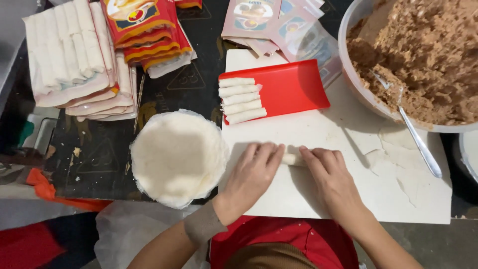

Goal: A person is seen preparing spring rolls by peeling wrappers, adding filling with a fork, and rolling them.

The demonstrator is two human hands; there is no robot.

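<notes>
My left hand [252, 174] and my right hand [329, 177] lie palm down on a white cutting board [348, 199], fingers pressed over a thin white roll [293, 159] that shows only between them. Beyond the hands, a red tray [294, 87] holds several finished white rolls [240, 100] stacked at its left end. A round stack of white wrappers [178, 157] sits just left of my left hand.
A large bowl of brown minced filling [423, 55] with a metal spoon [416, 134] stands at the right. Packed trays of rolls [69, 55] and red-and-yellow packages [144, 30] lie at the upper left. Flat pink pouches [269, 25] lie behind the board.
</notes>
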